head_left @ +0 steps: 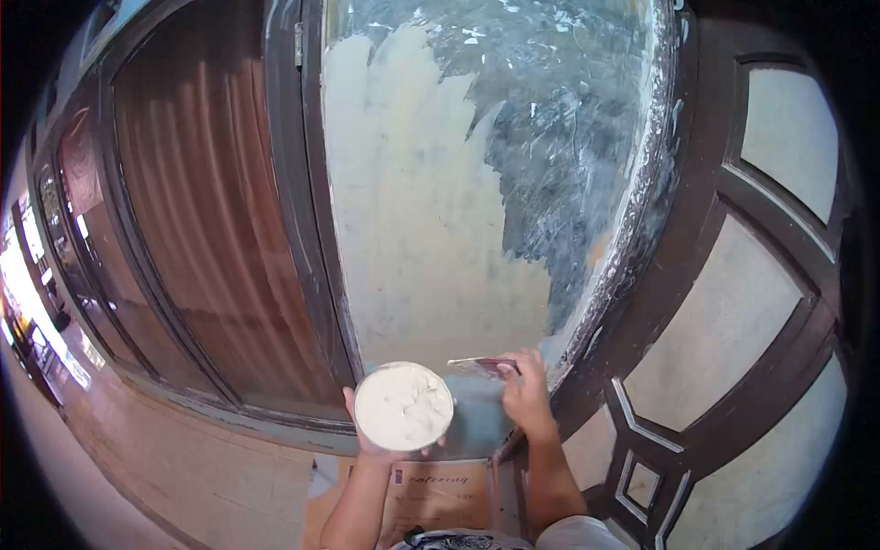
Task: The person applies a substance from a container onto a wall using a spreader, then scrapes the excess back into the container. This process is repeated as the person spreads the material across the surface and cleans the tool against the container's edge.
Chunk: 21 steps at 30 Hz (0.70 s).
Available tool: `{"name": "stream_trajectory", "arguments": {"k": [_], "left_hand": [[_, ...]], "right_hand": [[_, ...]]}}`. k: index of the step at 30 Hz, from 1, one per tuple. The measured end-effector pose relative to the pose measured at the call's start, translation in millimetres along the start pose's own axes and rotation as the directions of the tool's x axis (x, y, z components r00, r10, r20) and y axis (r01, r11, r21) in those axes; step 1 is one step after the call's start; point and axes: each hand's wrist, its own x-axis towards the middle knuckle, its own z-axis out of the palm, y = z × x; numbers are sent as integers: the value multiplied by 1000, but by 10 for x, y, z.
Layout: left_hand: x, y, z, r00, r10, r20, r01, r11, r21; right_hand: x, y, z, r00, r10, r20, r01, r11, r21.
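Note:
My left hand (374,448) holds a round tub (403,407) of thick cream-white paste from below and the side, its open top facing up. Just right of the tub, my right hand (525,390) grips a flat scraper (483,367) with pale paste along its blade, which points left. Behind both hands stands a wall panel (412,202). Its left and lower part is covered with smooth cream coating, while the upper right shows rough blue-grey surface with white flecks. The scraper is apart from the tub.
A brown window frame with a reddish-brown curtain (211,202) is on the left. On the right stands a dark wooden door (715,367) with pale panels. Printed cardboard (431,504) lies below on the tiled floor (211,477).

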Motion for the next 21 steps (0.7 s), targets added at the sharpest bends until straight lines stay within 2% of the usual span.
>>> {"name": "stream_trajectory", "arguments": {"k": [1,2,4,6,7,9,11,13,15,16,17,18,21], "left_hand": [[-33,-47,101,1000,-26,6,27,997,-79],[-104,-52,97,998,-26,-57,22,997,-71],[-211,-64,21,992,-35,-122,27,998,-64],[-266,-61,-46,997,-83,-6,83,997,-6],[-278,-55,-57,997,-83,-6,83,997,-9],[-265,-20,-41,998,-35,-48,31,996,-78],[-190,18,29,999,-42,6,42,996,-84],[-96,42,97,998,33,-55,-36,998,-53],[-4,41,119,993,104,-47,-104,995,7],[57,26,162,979,179,-99,-175,984,45],[109,4,217,956,254,-150,-243,966,85],[162,-23,284,963,253,-91,-250,967,41],[282,-78,327,945,317,-79,-313,948,66]], "right_hand": [[43,15,-48,1000,11,-3,-11,1000,23],[110,39,-118,1000,3,-1,-3,993,121],[230,68,-239,999,40,-14,-38,992,119],[408,99,-393,996,84,-18,-82,990,112],[520,157,-457,996,85,-16,-83,991,110],[798,298,-567,995,-26,-93,26,1000,-5],[1157,326,-738,995,-64,-79,61,997,-36],[1560,295,-889,993,-103,-64,99,993,-66],[2000,264,-1023,962,-266,-56,251,949,-193],[2228,245,-1069,959,-280,-55,266,946,-183],[2451,214,-1100,929,-369,-40,351,908,-228],[2669,192,-1110,891,-453,-21,431,861,-269],[3279,154,-1060,899,-434,-63,394,863,-317]]}}
